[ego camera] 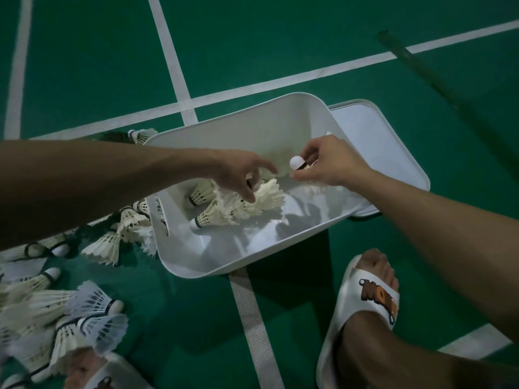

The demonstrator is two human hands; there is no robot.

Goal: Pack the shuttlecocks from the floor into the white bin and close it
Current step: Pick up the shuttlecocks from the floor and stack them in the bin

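The white bin (179, 259) stands open on the green court floor, with several feather shuttlecocks (224, 211) lying inside it. My right hand (328, 161) is over the bin and pinches a shuttlecock (297, 163) by its neck, cork end pointing left. My left hand (238, 172) reaches into the bin from the left, fingers hanging down and touching the feathers of a shuttlecock (269, 195) in the pile. A heap of several shuttlecocks (92, 301) lies on the floor left of the bin. The bin's white lid (373, 144) lies flat beside and partly under the bin's right side.
My right foot in a white slipper (362, 304) stands just right of the bin's near corner. My left foot's slipper (106, 374) sits at the bottom edge among the shuttlecocks. White court lines (174, 63) cross the floor. A dark pole (421, 68) lies at the upper right.
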